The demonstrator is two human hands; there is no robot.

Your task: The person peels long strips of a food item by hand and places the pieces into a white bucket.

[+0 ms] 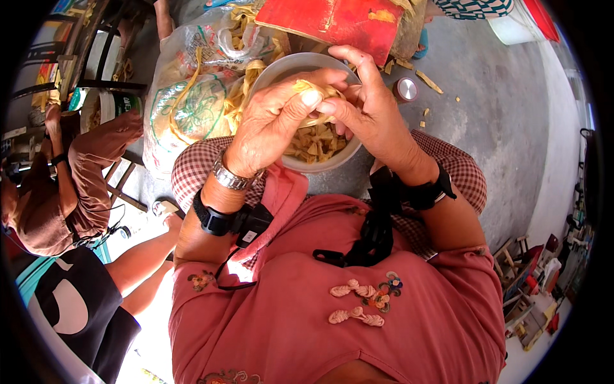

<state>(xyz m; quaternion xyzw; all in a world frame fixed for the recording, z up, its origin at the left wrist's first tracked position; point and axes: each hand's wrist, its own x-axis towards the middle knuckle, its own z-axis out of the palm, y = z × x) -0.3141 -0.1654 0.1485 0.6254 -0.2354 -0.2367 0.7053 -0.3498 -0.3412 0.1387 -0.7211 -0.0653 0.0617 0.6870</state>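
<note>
Over a pale plastic bucket [321, 167], both my hands are raised close together. My left hand [268, 120] pinches a yellowish dried strip [307, 86] between thumb and fingers. My right hand [376, 113] grips the same material, its thumb tip against my left thumb and its index finger raised. Part of the strip is hidden behind my fingers. Short yellow-brown pieces [314, 144] lie in the bucket below. Left of it, a clear printed plastic bag [187, 86] holds long strips [252, 77], some hanging towards the bucket.
A red board [331, 21] stands beyond the bucket. To its right, a round metal-lidded container [407, 90] and scattered strip scraps [428, 81] rest on the concrete floor. A seated person [91, 158] works at left beside a wooden chair frame [76, 72]. Another person's leg [144, 254] extends nearby.
</note>
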